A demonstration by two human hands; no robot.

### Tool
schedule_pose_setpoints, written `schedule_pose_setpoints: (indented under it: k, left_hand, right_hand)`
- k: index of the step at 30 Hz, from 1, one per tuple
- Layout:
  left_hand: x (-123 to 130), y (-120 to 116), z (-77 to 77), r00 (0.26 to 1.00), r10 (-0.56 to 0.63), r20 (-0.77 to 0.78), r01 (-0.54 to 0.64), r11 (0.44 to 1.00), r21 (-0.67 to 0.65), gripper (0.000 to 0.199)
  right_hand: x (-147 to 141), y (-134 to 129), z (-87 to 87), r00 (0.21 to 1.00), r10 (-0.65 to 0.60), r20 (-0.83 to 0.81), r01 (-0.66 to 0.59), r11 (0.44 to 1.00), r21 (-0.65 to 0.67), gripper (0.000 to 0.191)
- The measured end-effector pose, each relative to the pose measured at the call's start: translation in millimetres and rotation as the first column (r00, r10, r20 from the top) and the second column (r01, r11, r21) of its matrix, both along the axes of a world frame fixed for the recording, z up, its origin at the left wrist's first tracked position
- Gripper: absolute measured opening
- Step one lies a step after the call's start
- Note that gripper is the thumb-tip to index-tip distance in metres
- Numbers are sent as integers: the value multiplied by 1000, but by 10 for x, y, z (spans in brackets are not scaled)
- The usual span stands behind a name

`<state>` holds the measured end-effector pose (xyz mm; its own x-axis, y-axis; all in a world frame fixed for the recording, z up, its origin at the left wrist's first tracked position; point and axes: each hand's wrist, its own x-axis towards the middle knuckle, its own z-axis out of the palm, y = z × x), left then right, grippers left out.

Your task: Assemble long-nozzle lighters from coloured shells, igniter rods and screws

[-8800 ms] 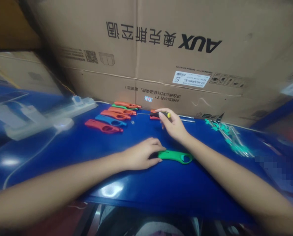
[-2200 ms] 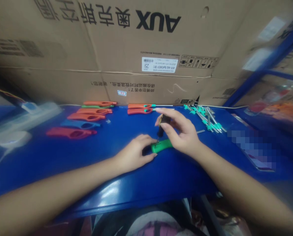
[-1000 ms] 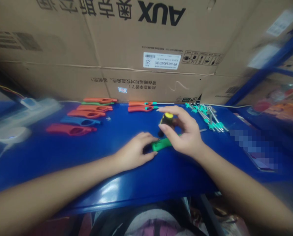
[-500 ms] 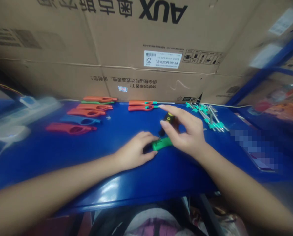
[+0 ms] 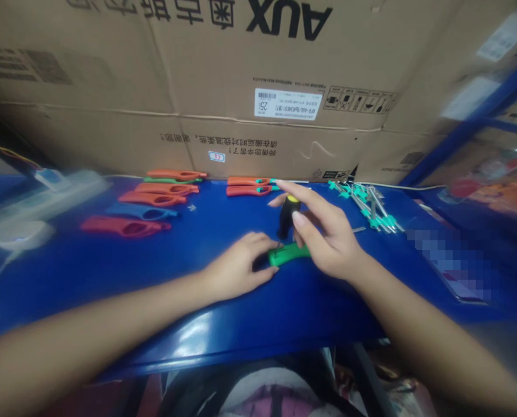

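Head view: one blue table, two bare hands. Left hand has thumb and fingers pinching one green handle lying on the tabletop. Right hand is closed around one screwdriver, near upright over that handle's left end; can't tell if the tip's touching. Further back I count six loose handles: three orange, one green, one blue, one red. Then two orange-red handles with teal bits, plus a rod pile too tangled to count.
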<state>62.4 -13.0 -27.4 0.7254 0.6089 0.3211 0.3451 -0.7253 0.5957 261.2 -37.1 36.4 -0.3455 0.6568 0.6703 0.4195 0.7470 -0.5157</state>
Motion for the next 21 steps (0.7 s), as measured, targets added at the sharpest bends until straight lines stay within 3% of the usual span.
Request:
schedule_pose_setpoints:
  k: [3,8,14,16,18,21]
  left_hand:
    - [1,-2,1,1000,0,-7,0,1000,1,35]
    - [0,5,-19,1000,-6,-3,6,1000,2,33]
    - [-5,8,-17,1000,-16,-10,15,1000,-10,35]
    - [-3,8,-23,1000,-12,-4,12,1000,-1,35]
    - [-1,8,-27,1000,-6,2,6,1000,11,34]
    - [-2,7,-23,1000,-5,0,5,1000,18,32]
  right_hand:
    - [-4,3,0,999,34,-32,-35,999,-35,38]
    - [-12,32,-49,975,-220,-34,222,955,195,28]
    - [-22,48,-76,985,-20,-173,13,999,-43,35]
    - [-17,64,-67,985,-55,-161,62,997,39,30]
    - [-3,75,-48,990,-106,-96,124,972,202,27]
    - [20,63,-14,995,-98,2,91,933,348,25]
